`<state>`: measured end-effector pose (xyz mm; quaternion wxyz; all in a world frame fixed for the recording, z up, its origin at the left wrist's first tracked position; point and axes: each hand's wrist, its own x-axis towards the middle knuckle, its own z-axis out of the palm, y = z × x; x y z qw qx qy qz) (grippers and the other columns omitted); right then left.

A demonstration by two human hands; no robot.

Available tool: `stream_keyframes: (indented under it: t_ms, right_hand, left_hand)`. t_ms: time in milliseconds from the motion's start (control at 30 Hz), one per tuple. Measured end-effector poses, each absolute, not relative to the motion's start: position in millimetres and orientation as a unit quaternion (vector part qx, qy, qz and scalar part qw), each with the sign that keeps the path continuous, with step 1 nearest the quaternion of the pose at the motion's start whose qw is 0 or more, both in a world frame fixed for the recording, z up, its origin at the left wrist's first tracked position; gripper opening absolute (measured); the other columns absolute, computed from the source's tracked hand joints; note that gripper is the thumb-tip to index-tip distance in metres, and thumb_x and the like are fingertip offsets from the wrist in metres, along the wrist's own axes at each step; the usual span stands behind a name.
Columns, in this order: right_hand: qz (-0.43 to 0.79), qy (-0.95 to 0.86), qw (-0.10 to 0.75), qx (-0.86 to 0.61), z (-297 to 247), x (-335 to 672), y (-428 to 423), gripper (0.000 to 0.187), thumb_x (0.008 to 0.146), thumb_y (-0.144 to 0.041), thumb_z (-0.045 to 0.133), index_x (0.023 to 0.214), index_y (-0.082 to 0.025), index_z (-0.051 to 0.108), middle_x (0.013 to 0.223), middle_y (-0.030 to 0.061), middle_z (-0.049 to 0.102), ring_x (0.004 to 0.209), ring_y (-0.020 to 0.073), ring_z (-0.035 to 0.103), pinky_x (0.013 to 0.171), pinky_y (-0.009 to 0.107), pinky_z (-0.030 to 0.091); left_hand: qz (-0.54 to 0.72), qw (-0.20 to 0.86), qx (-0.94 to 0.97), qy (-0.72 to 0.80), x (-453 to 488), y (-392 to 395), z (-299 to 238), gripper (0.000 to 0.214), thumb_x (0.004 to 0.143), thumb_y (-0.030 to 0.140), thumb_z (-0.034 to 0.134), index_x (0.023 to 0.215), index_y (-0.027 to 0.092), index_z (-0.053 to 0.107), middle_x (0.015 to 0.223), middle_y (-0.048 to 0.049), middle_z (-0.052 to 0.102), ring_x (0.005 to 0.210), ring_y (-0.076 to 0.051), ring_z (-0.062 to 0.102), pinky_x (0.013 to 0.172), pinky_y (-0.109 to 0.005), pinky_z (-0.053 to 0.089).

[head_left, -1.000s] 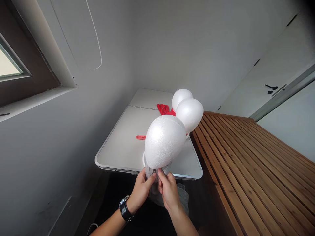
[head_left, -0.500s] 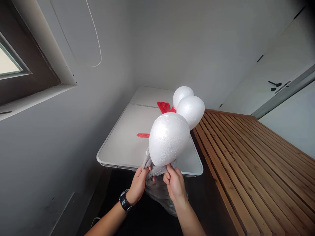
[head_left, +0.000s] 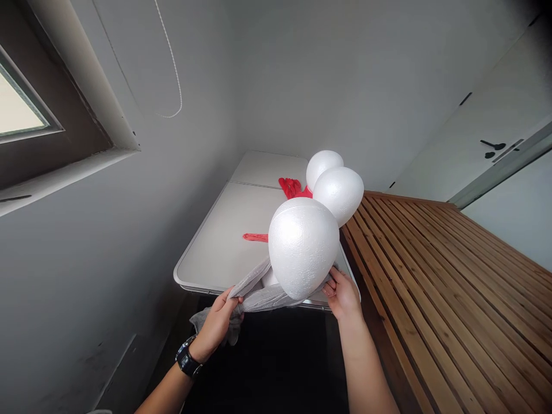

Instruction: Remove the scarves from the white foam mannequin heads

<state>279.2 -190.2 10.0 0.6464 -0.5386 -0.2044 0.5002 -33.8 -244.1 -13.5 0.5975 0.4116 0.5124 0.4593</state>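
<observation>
A white foam head form [head_left: 303, 247] stands at the near edge of the grey folding table [head_left: 215, 253]. A thin grey cloth [head_left: 256, 292] is stretched under its base. My left hand [head_left: 215, 323], with a black watch on the wrist, is closed on the cloth's left end below the table edge. At the form's lower right side, my right hand [head_left: 344, 294] is closed on the cloth's other end. Two more foam head forms [head_left: 340, 192] [head_left: 322, 165] stand in a row behind the first.
Red cloth pieces [head_left: 291, 187] [head_left: 255, 237] lie on the table. A slatted wooden surface [head_left: 435, 270] runs along the right. A grey wall and a window frame [head_left: 52, 138] are at the left. The floor below the table is dark.
My hands have moved apart from under the foam form, left hand to the left and right hand to the right. The grey cloth is now pulled out wide between them.
</observation>
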Motion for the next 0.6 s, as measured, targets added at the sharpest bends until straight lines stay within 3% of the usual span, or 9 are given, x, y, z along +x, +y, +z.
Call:
stream_keyframes:
  t_ms: [167, 267, 333, 433, 600]
  right_hand:
    - [0.476, -0.231, 0.638, -0.559, 7, 271, -214, 0.063, 0.067, -0.064, 0.092, 0.103, -0.021, 0.063, 0.074, -0.0034, 0.063, 0.048, 0.0091, 0.05, 0.041, 0.023, 0.036]
    - [0.416, -0.268, 0.639, -0.589, -10, 253, -257, 0.057, 0.083, -0.074, 0.078, 0.095, -0.02, 0.062, 0.069, -0.002, 0.062, 0.05, 0.0097, 0.053, 0.047, 0.022, 0.038]
    - [0.506, -0.305, 0.549, -0.591, -24, 236, -289, 0.065, 0.087, -0.083, 0.066, 0.083, -0.018, 0.061, 0.059, -0.0011, 0.056, 0.047, 0.0097, 0.05, 0.046, 0.022, 0.034]
    - [0.684, -0.313, 0.389, -0.532, -40, 207, -321, 0.081, 0.08, -0.095, 0.06, 0.091, -0.015, 0.066, 0.064, 0.0026, 0.06, 0.049, 0.0123, 0.054, 0.043, 0.021, 0.029]
    - [0.708, -0.279, 0.411, -0.502, -36, 175, -317, 0.08, 0.079, -0.092, 0.066, 0.104, -0.016, 0.069, 0.078, 0.0046, 0.065, 0.064, 0.0151, 0.06, 0.053, 0.023, 0.036]
  left_hand:
    - [0.457, 0.631, 0.373, 0.503, -19, -247, -7, 0.028, 0.088, 0.045, 0.07, 0.093, 0.017, 0.068, 0.086, -0.0028, 0.065, 0.07, -0.015, 0.06, 0.066, -0.027, 0.053]
    - [0.461, 0.666, 0.336, 0.48, -6, -253, -8, 0.033, 0.089, 0.048, 0.073, 0.099, 0.017, 0.069, 0.089, -0.0032, 0.066, 0.072, -0.015, 0.06, 0.067, -0.027, 0.053]
    - [0.449, 0.69, 0.329, 0.463, 1, -258, -9, 0.038, 0.09, 0.052, 0.073, 0.103, 0.016, 0.069, 0.091, -0.0036, 0.066, 0.072, -0.015, 0.06, 0.067, -0.027, 0.053]
    - [0.39, 0.718, 0.402, 0.413, 8, -266, -3, 0.045, 0.092, 0.057, 0.074, 0.106, 0.015, 0.069, 0.092, -0.0048, 0.068, 0.075, -0.015, 0.061, 0.071, -0.027, 0.053]
    - [0.261, 0.737, 0.536, 0.32, 12, -269, 18, 0.046, 0.103, 0.062, 0.056, 0.108, 0.016, 0.064, 0.088, -0.008, 0.071, 0.073, -0.019, 0.067, 0.07, -0.031, 0.053]
